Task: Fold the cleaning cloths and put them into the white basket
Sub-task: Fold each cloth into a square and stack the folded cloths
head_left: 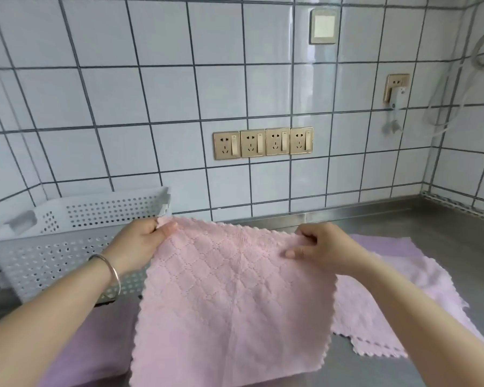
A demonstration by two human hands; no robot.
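A pink cloth is held spread above the desk, its far corners pinched by the fingers of the left hand and the right hand; folding seems about to begin; next, the pinched edge would probably be brought onto the near edge; the white basket stands just left of the left fingers; more cloths lie below the right fingers.

There is a single view, from a wide-angle camera on the person's head. It looks forward and down from close above the near edge of the steel desk, facing the tiled wall at the far side. Both forearms reach in from the bottom corners. The lens bends the tile lines, and the wall turns a corner at far right.
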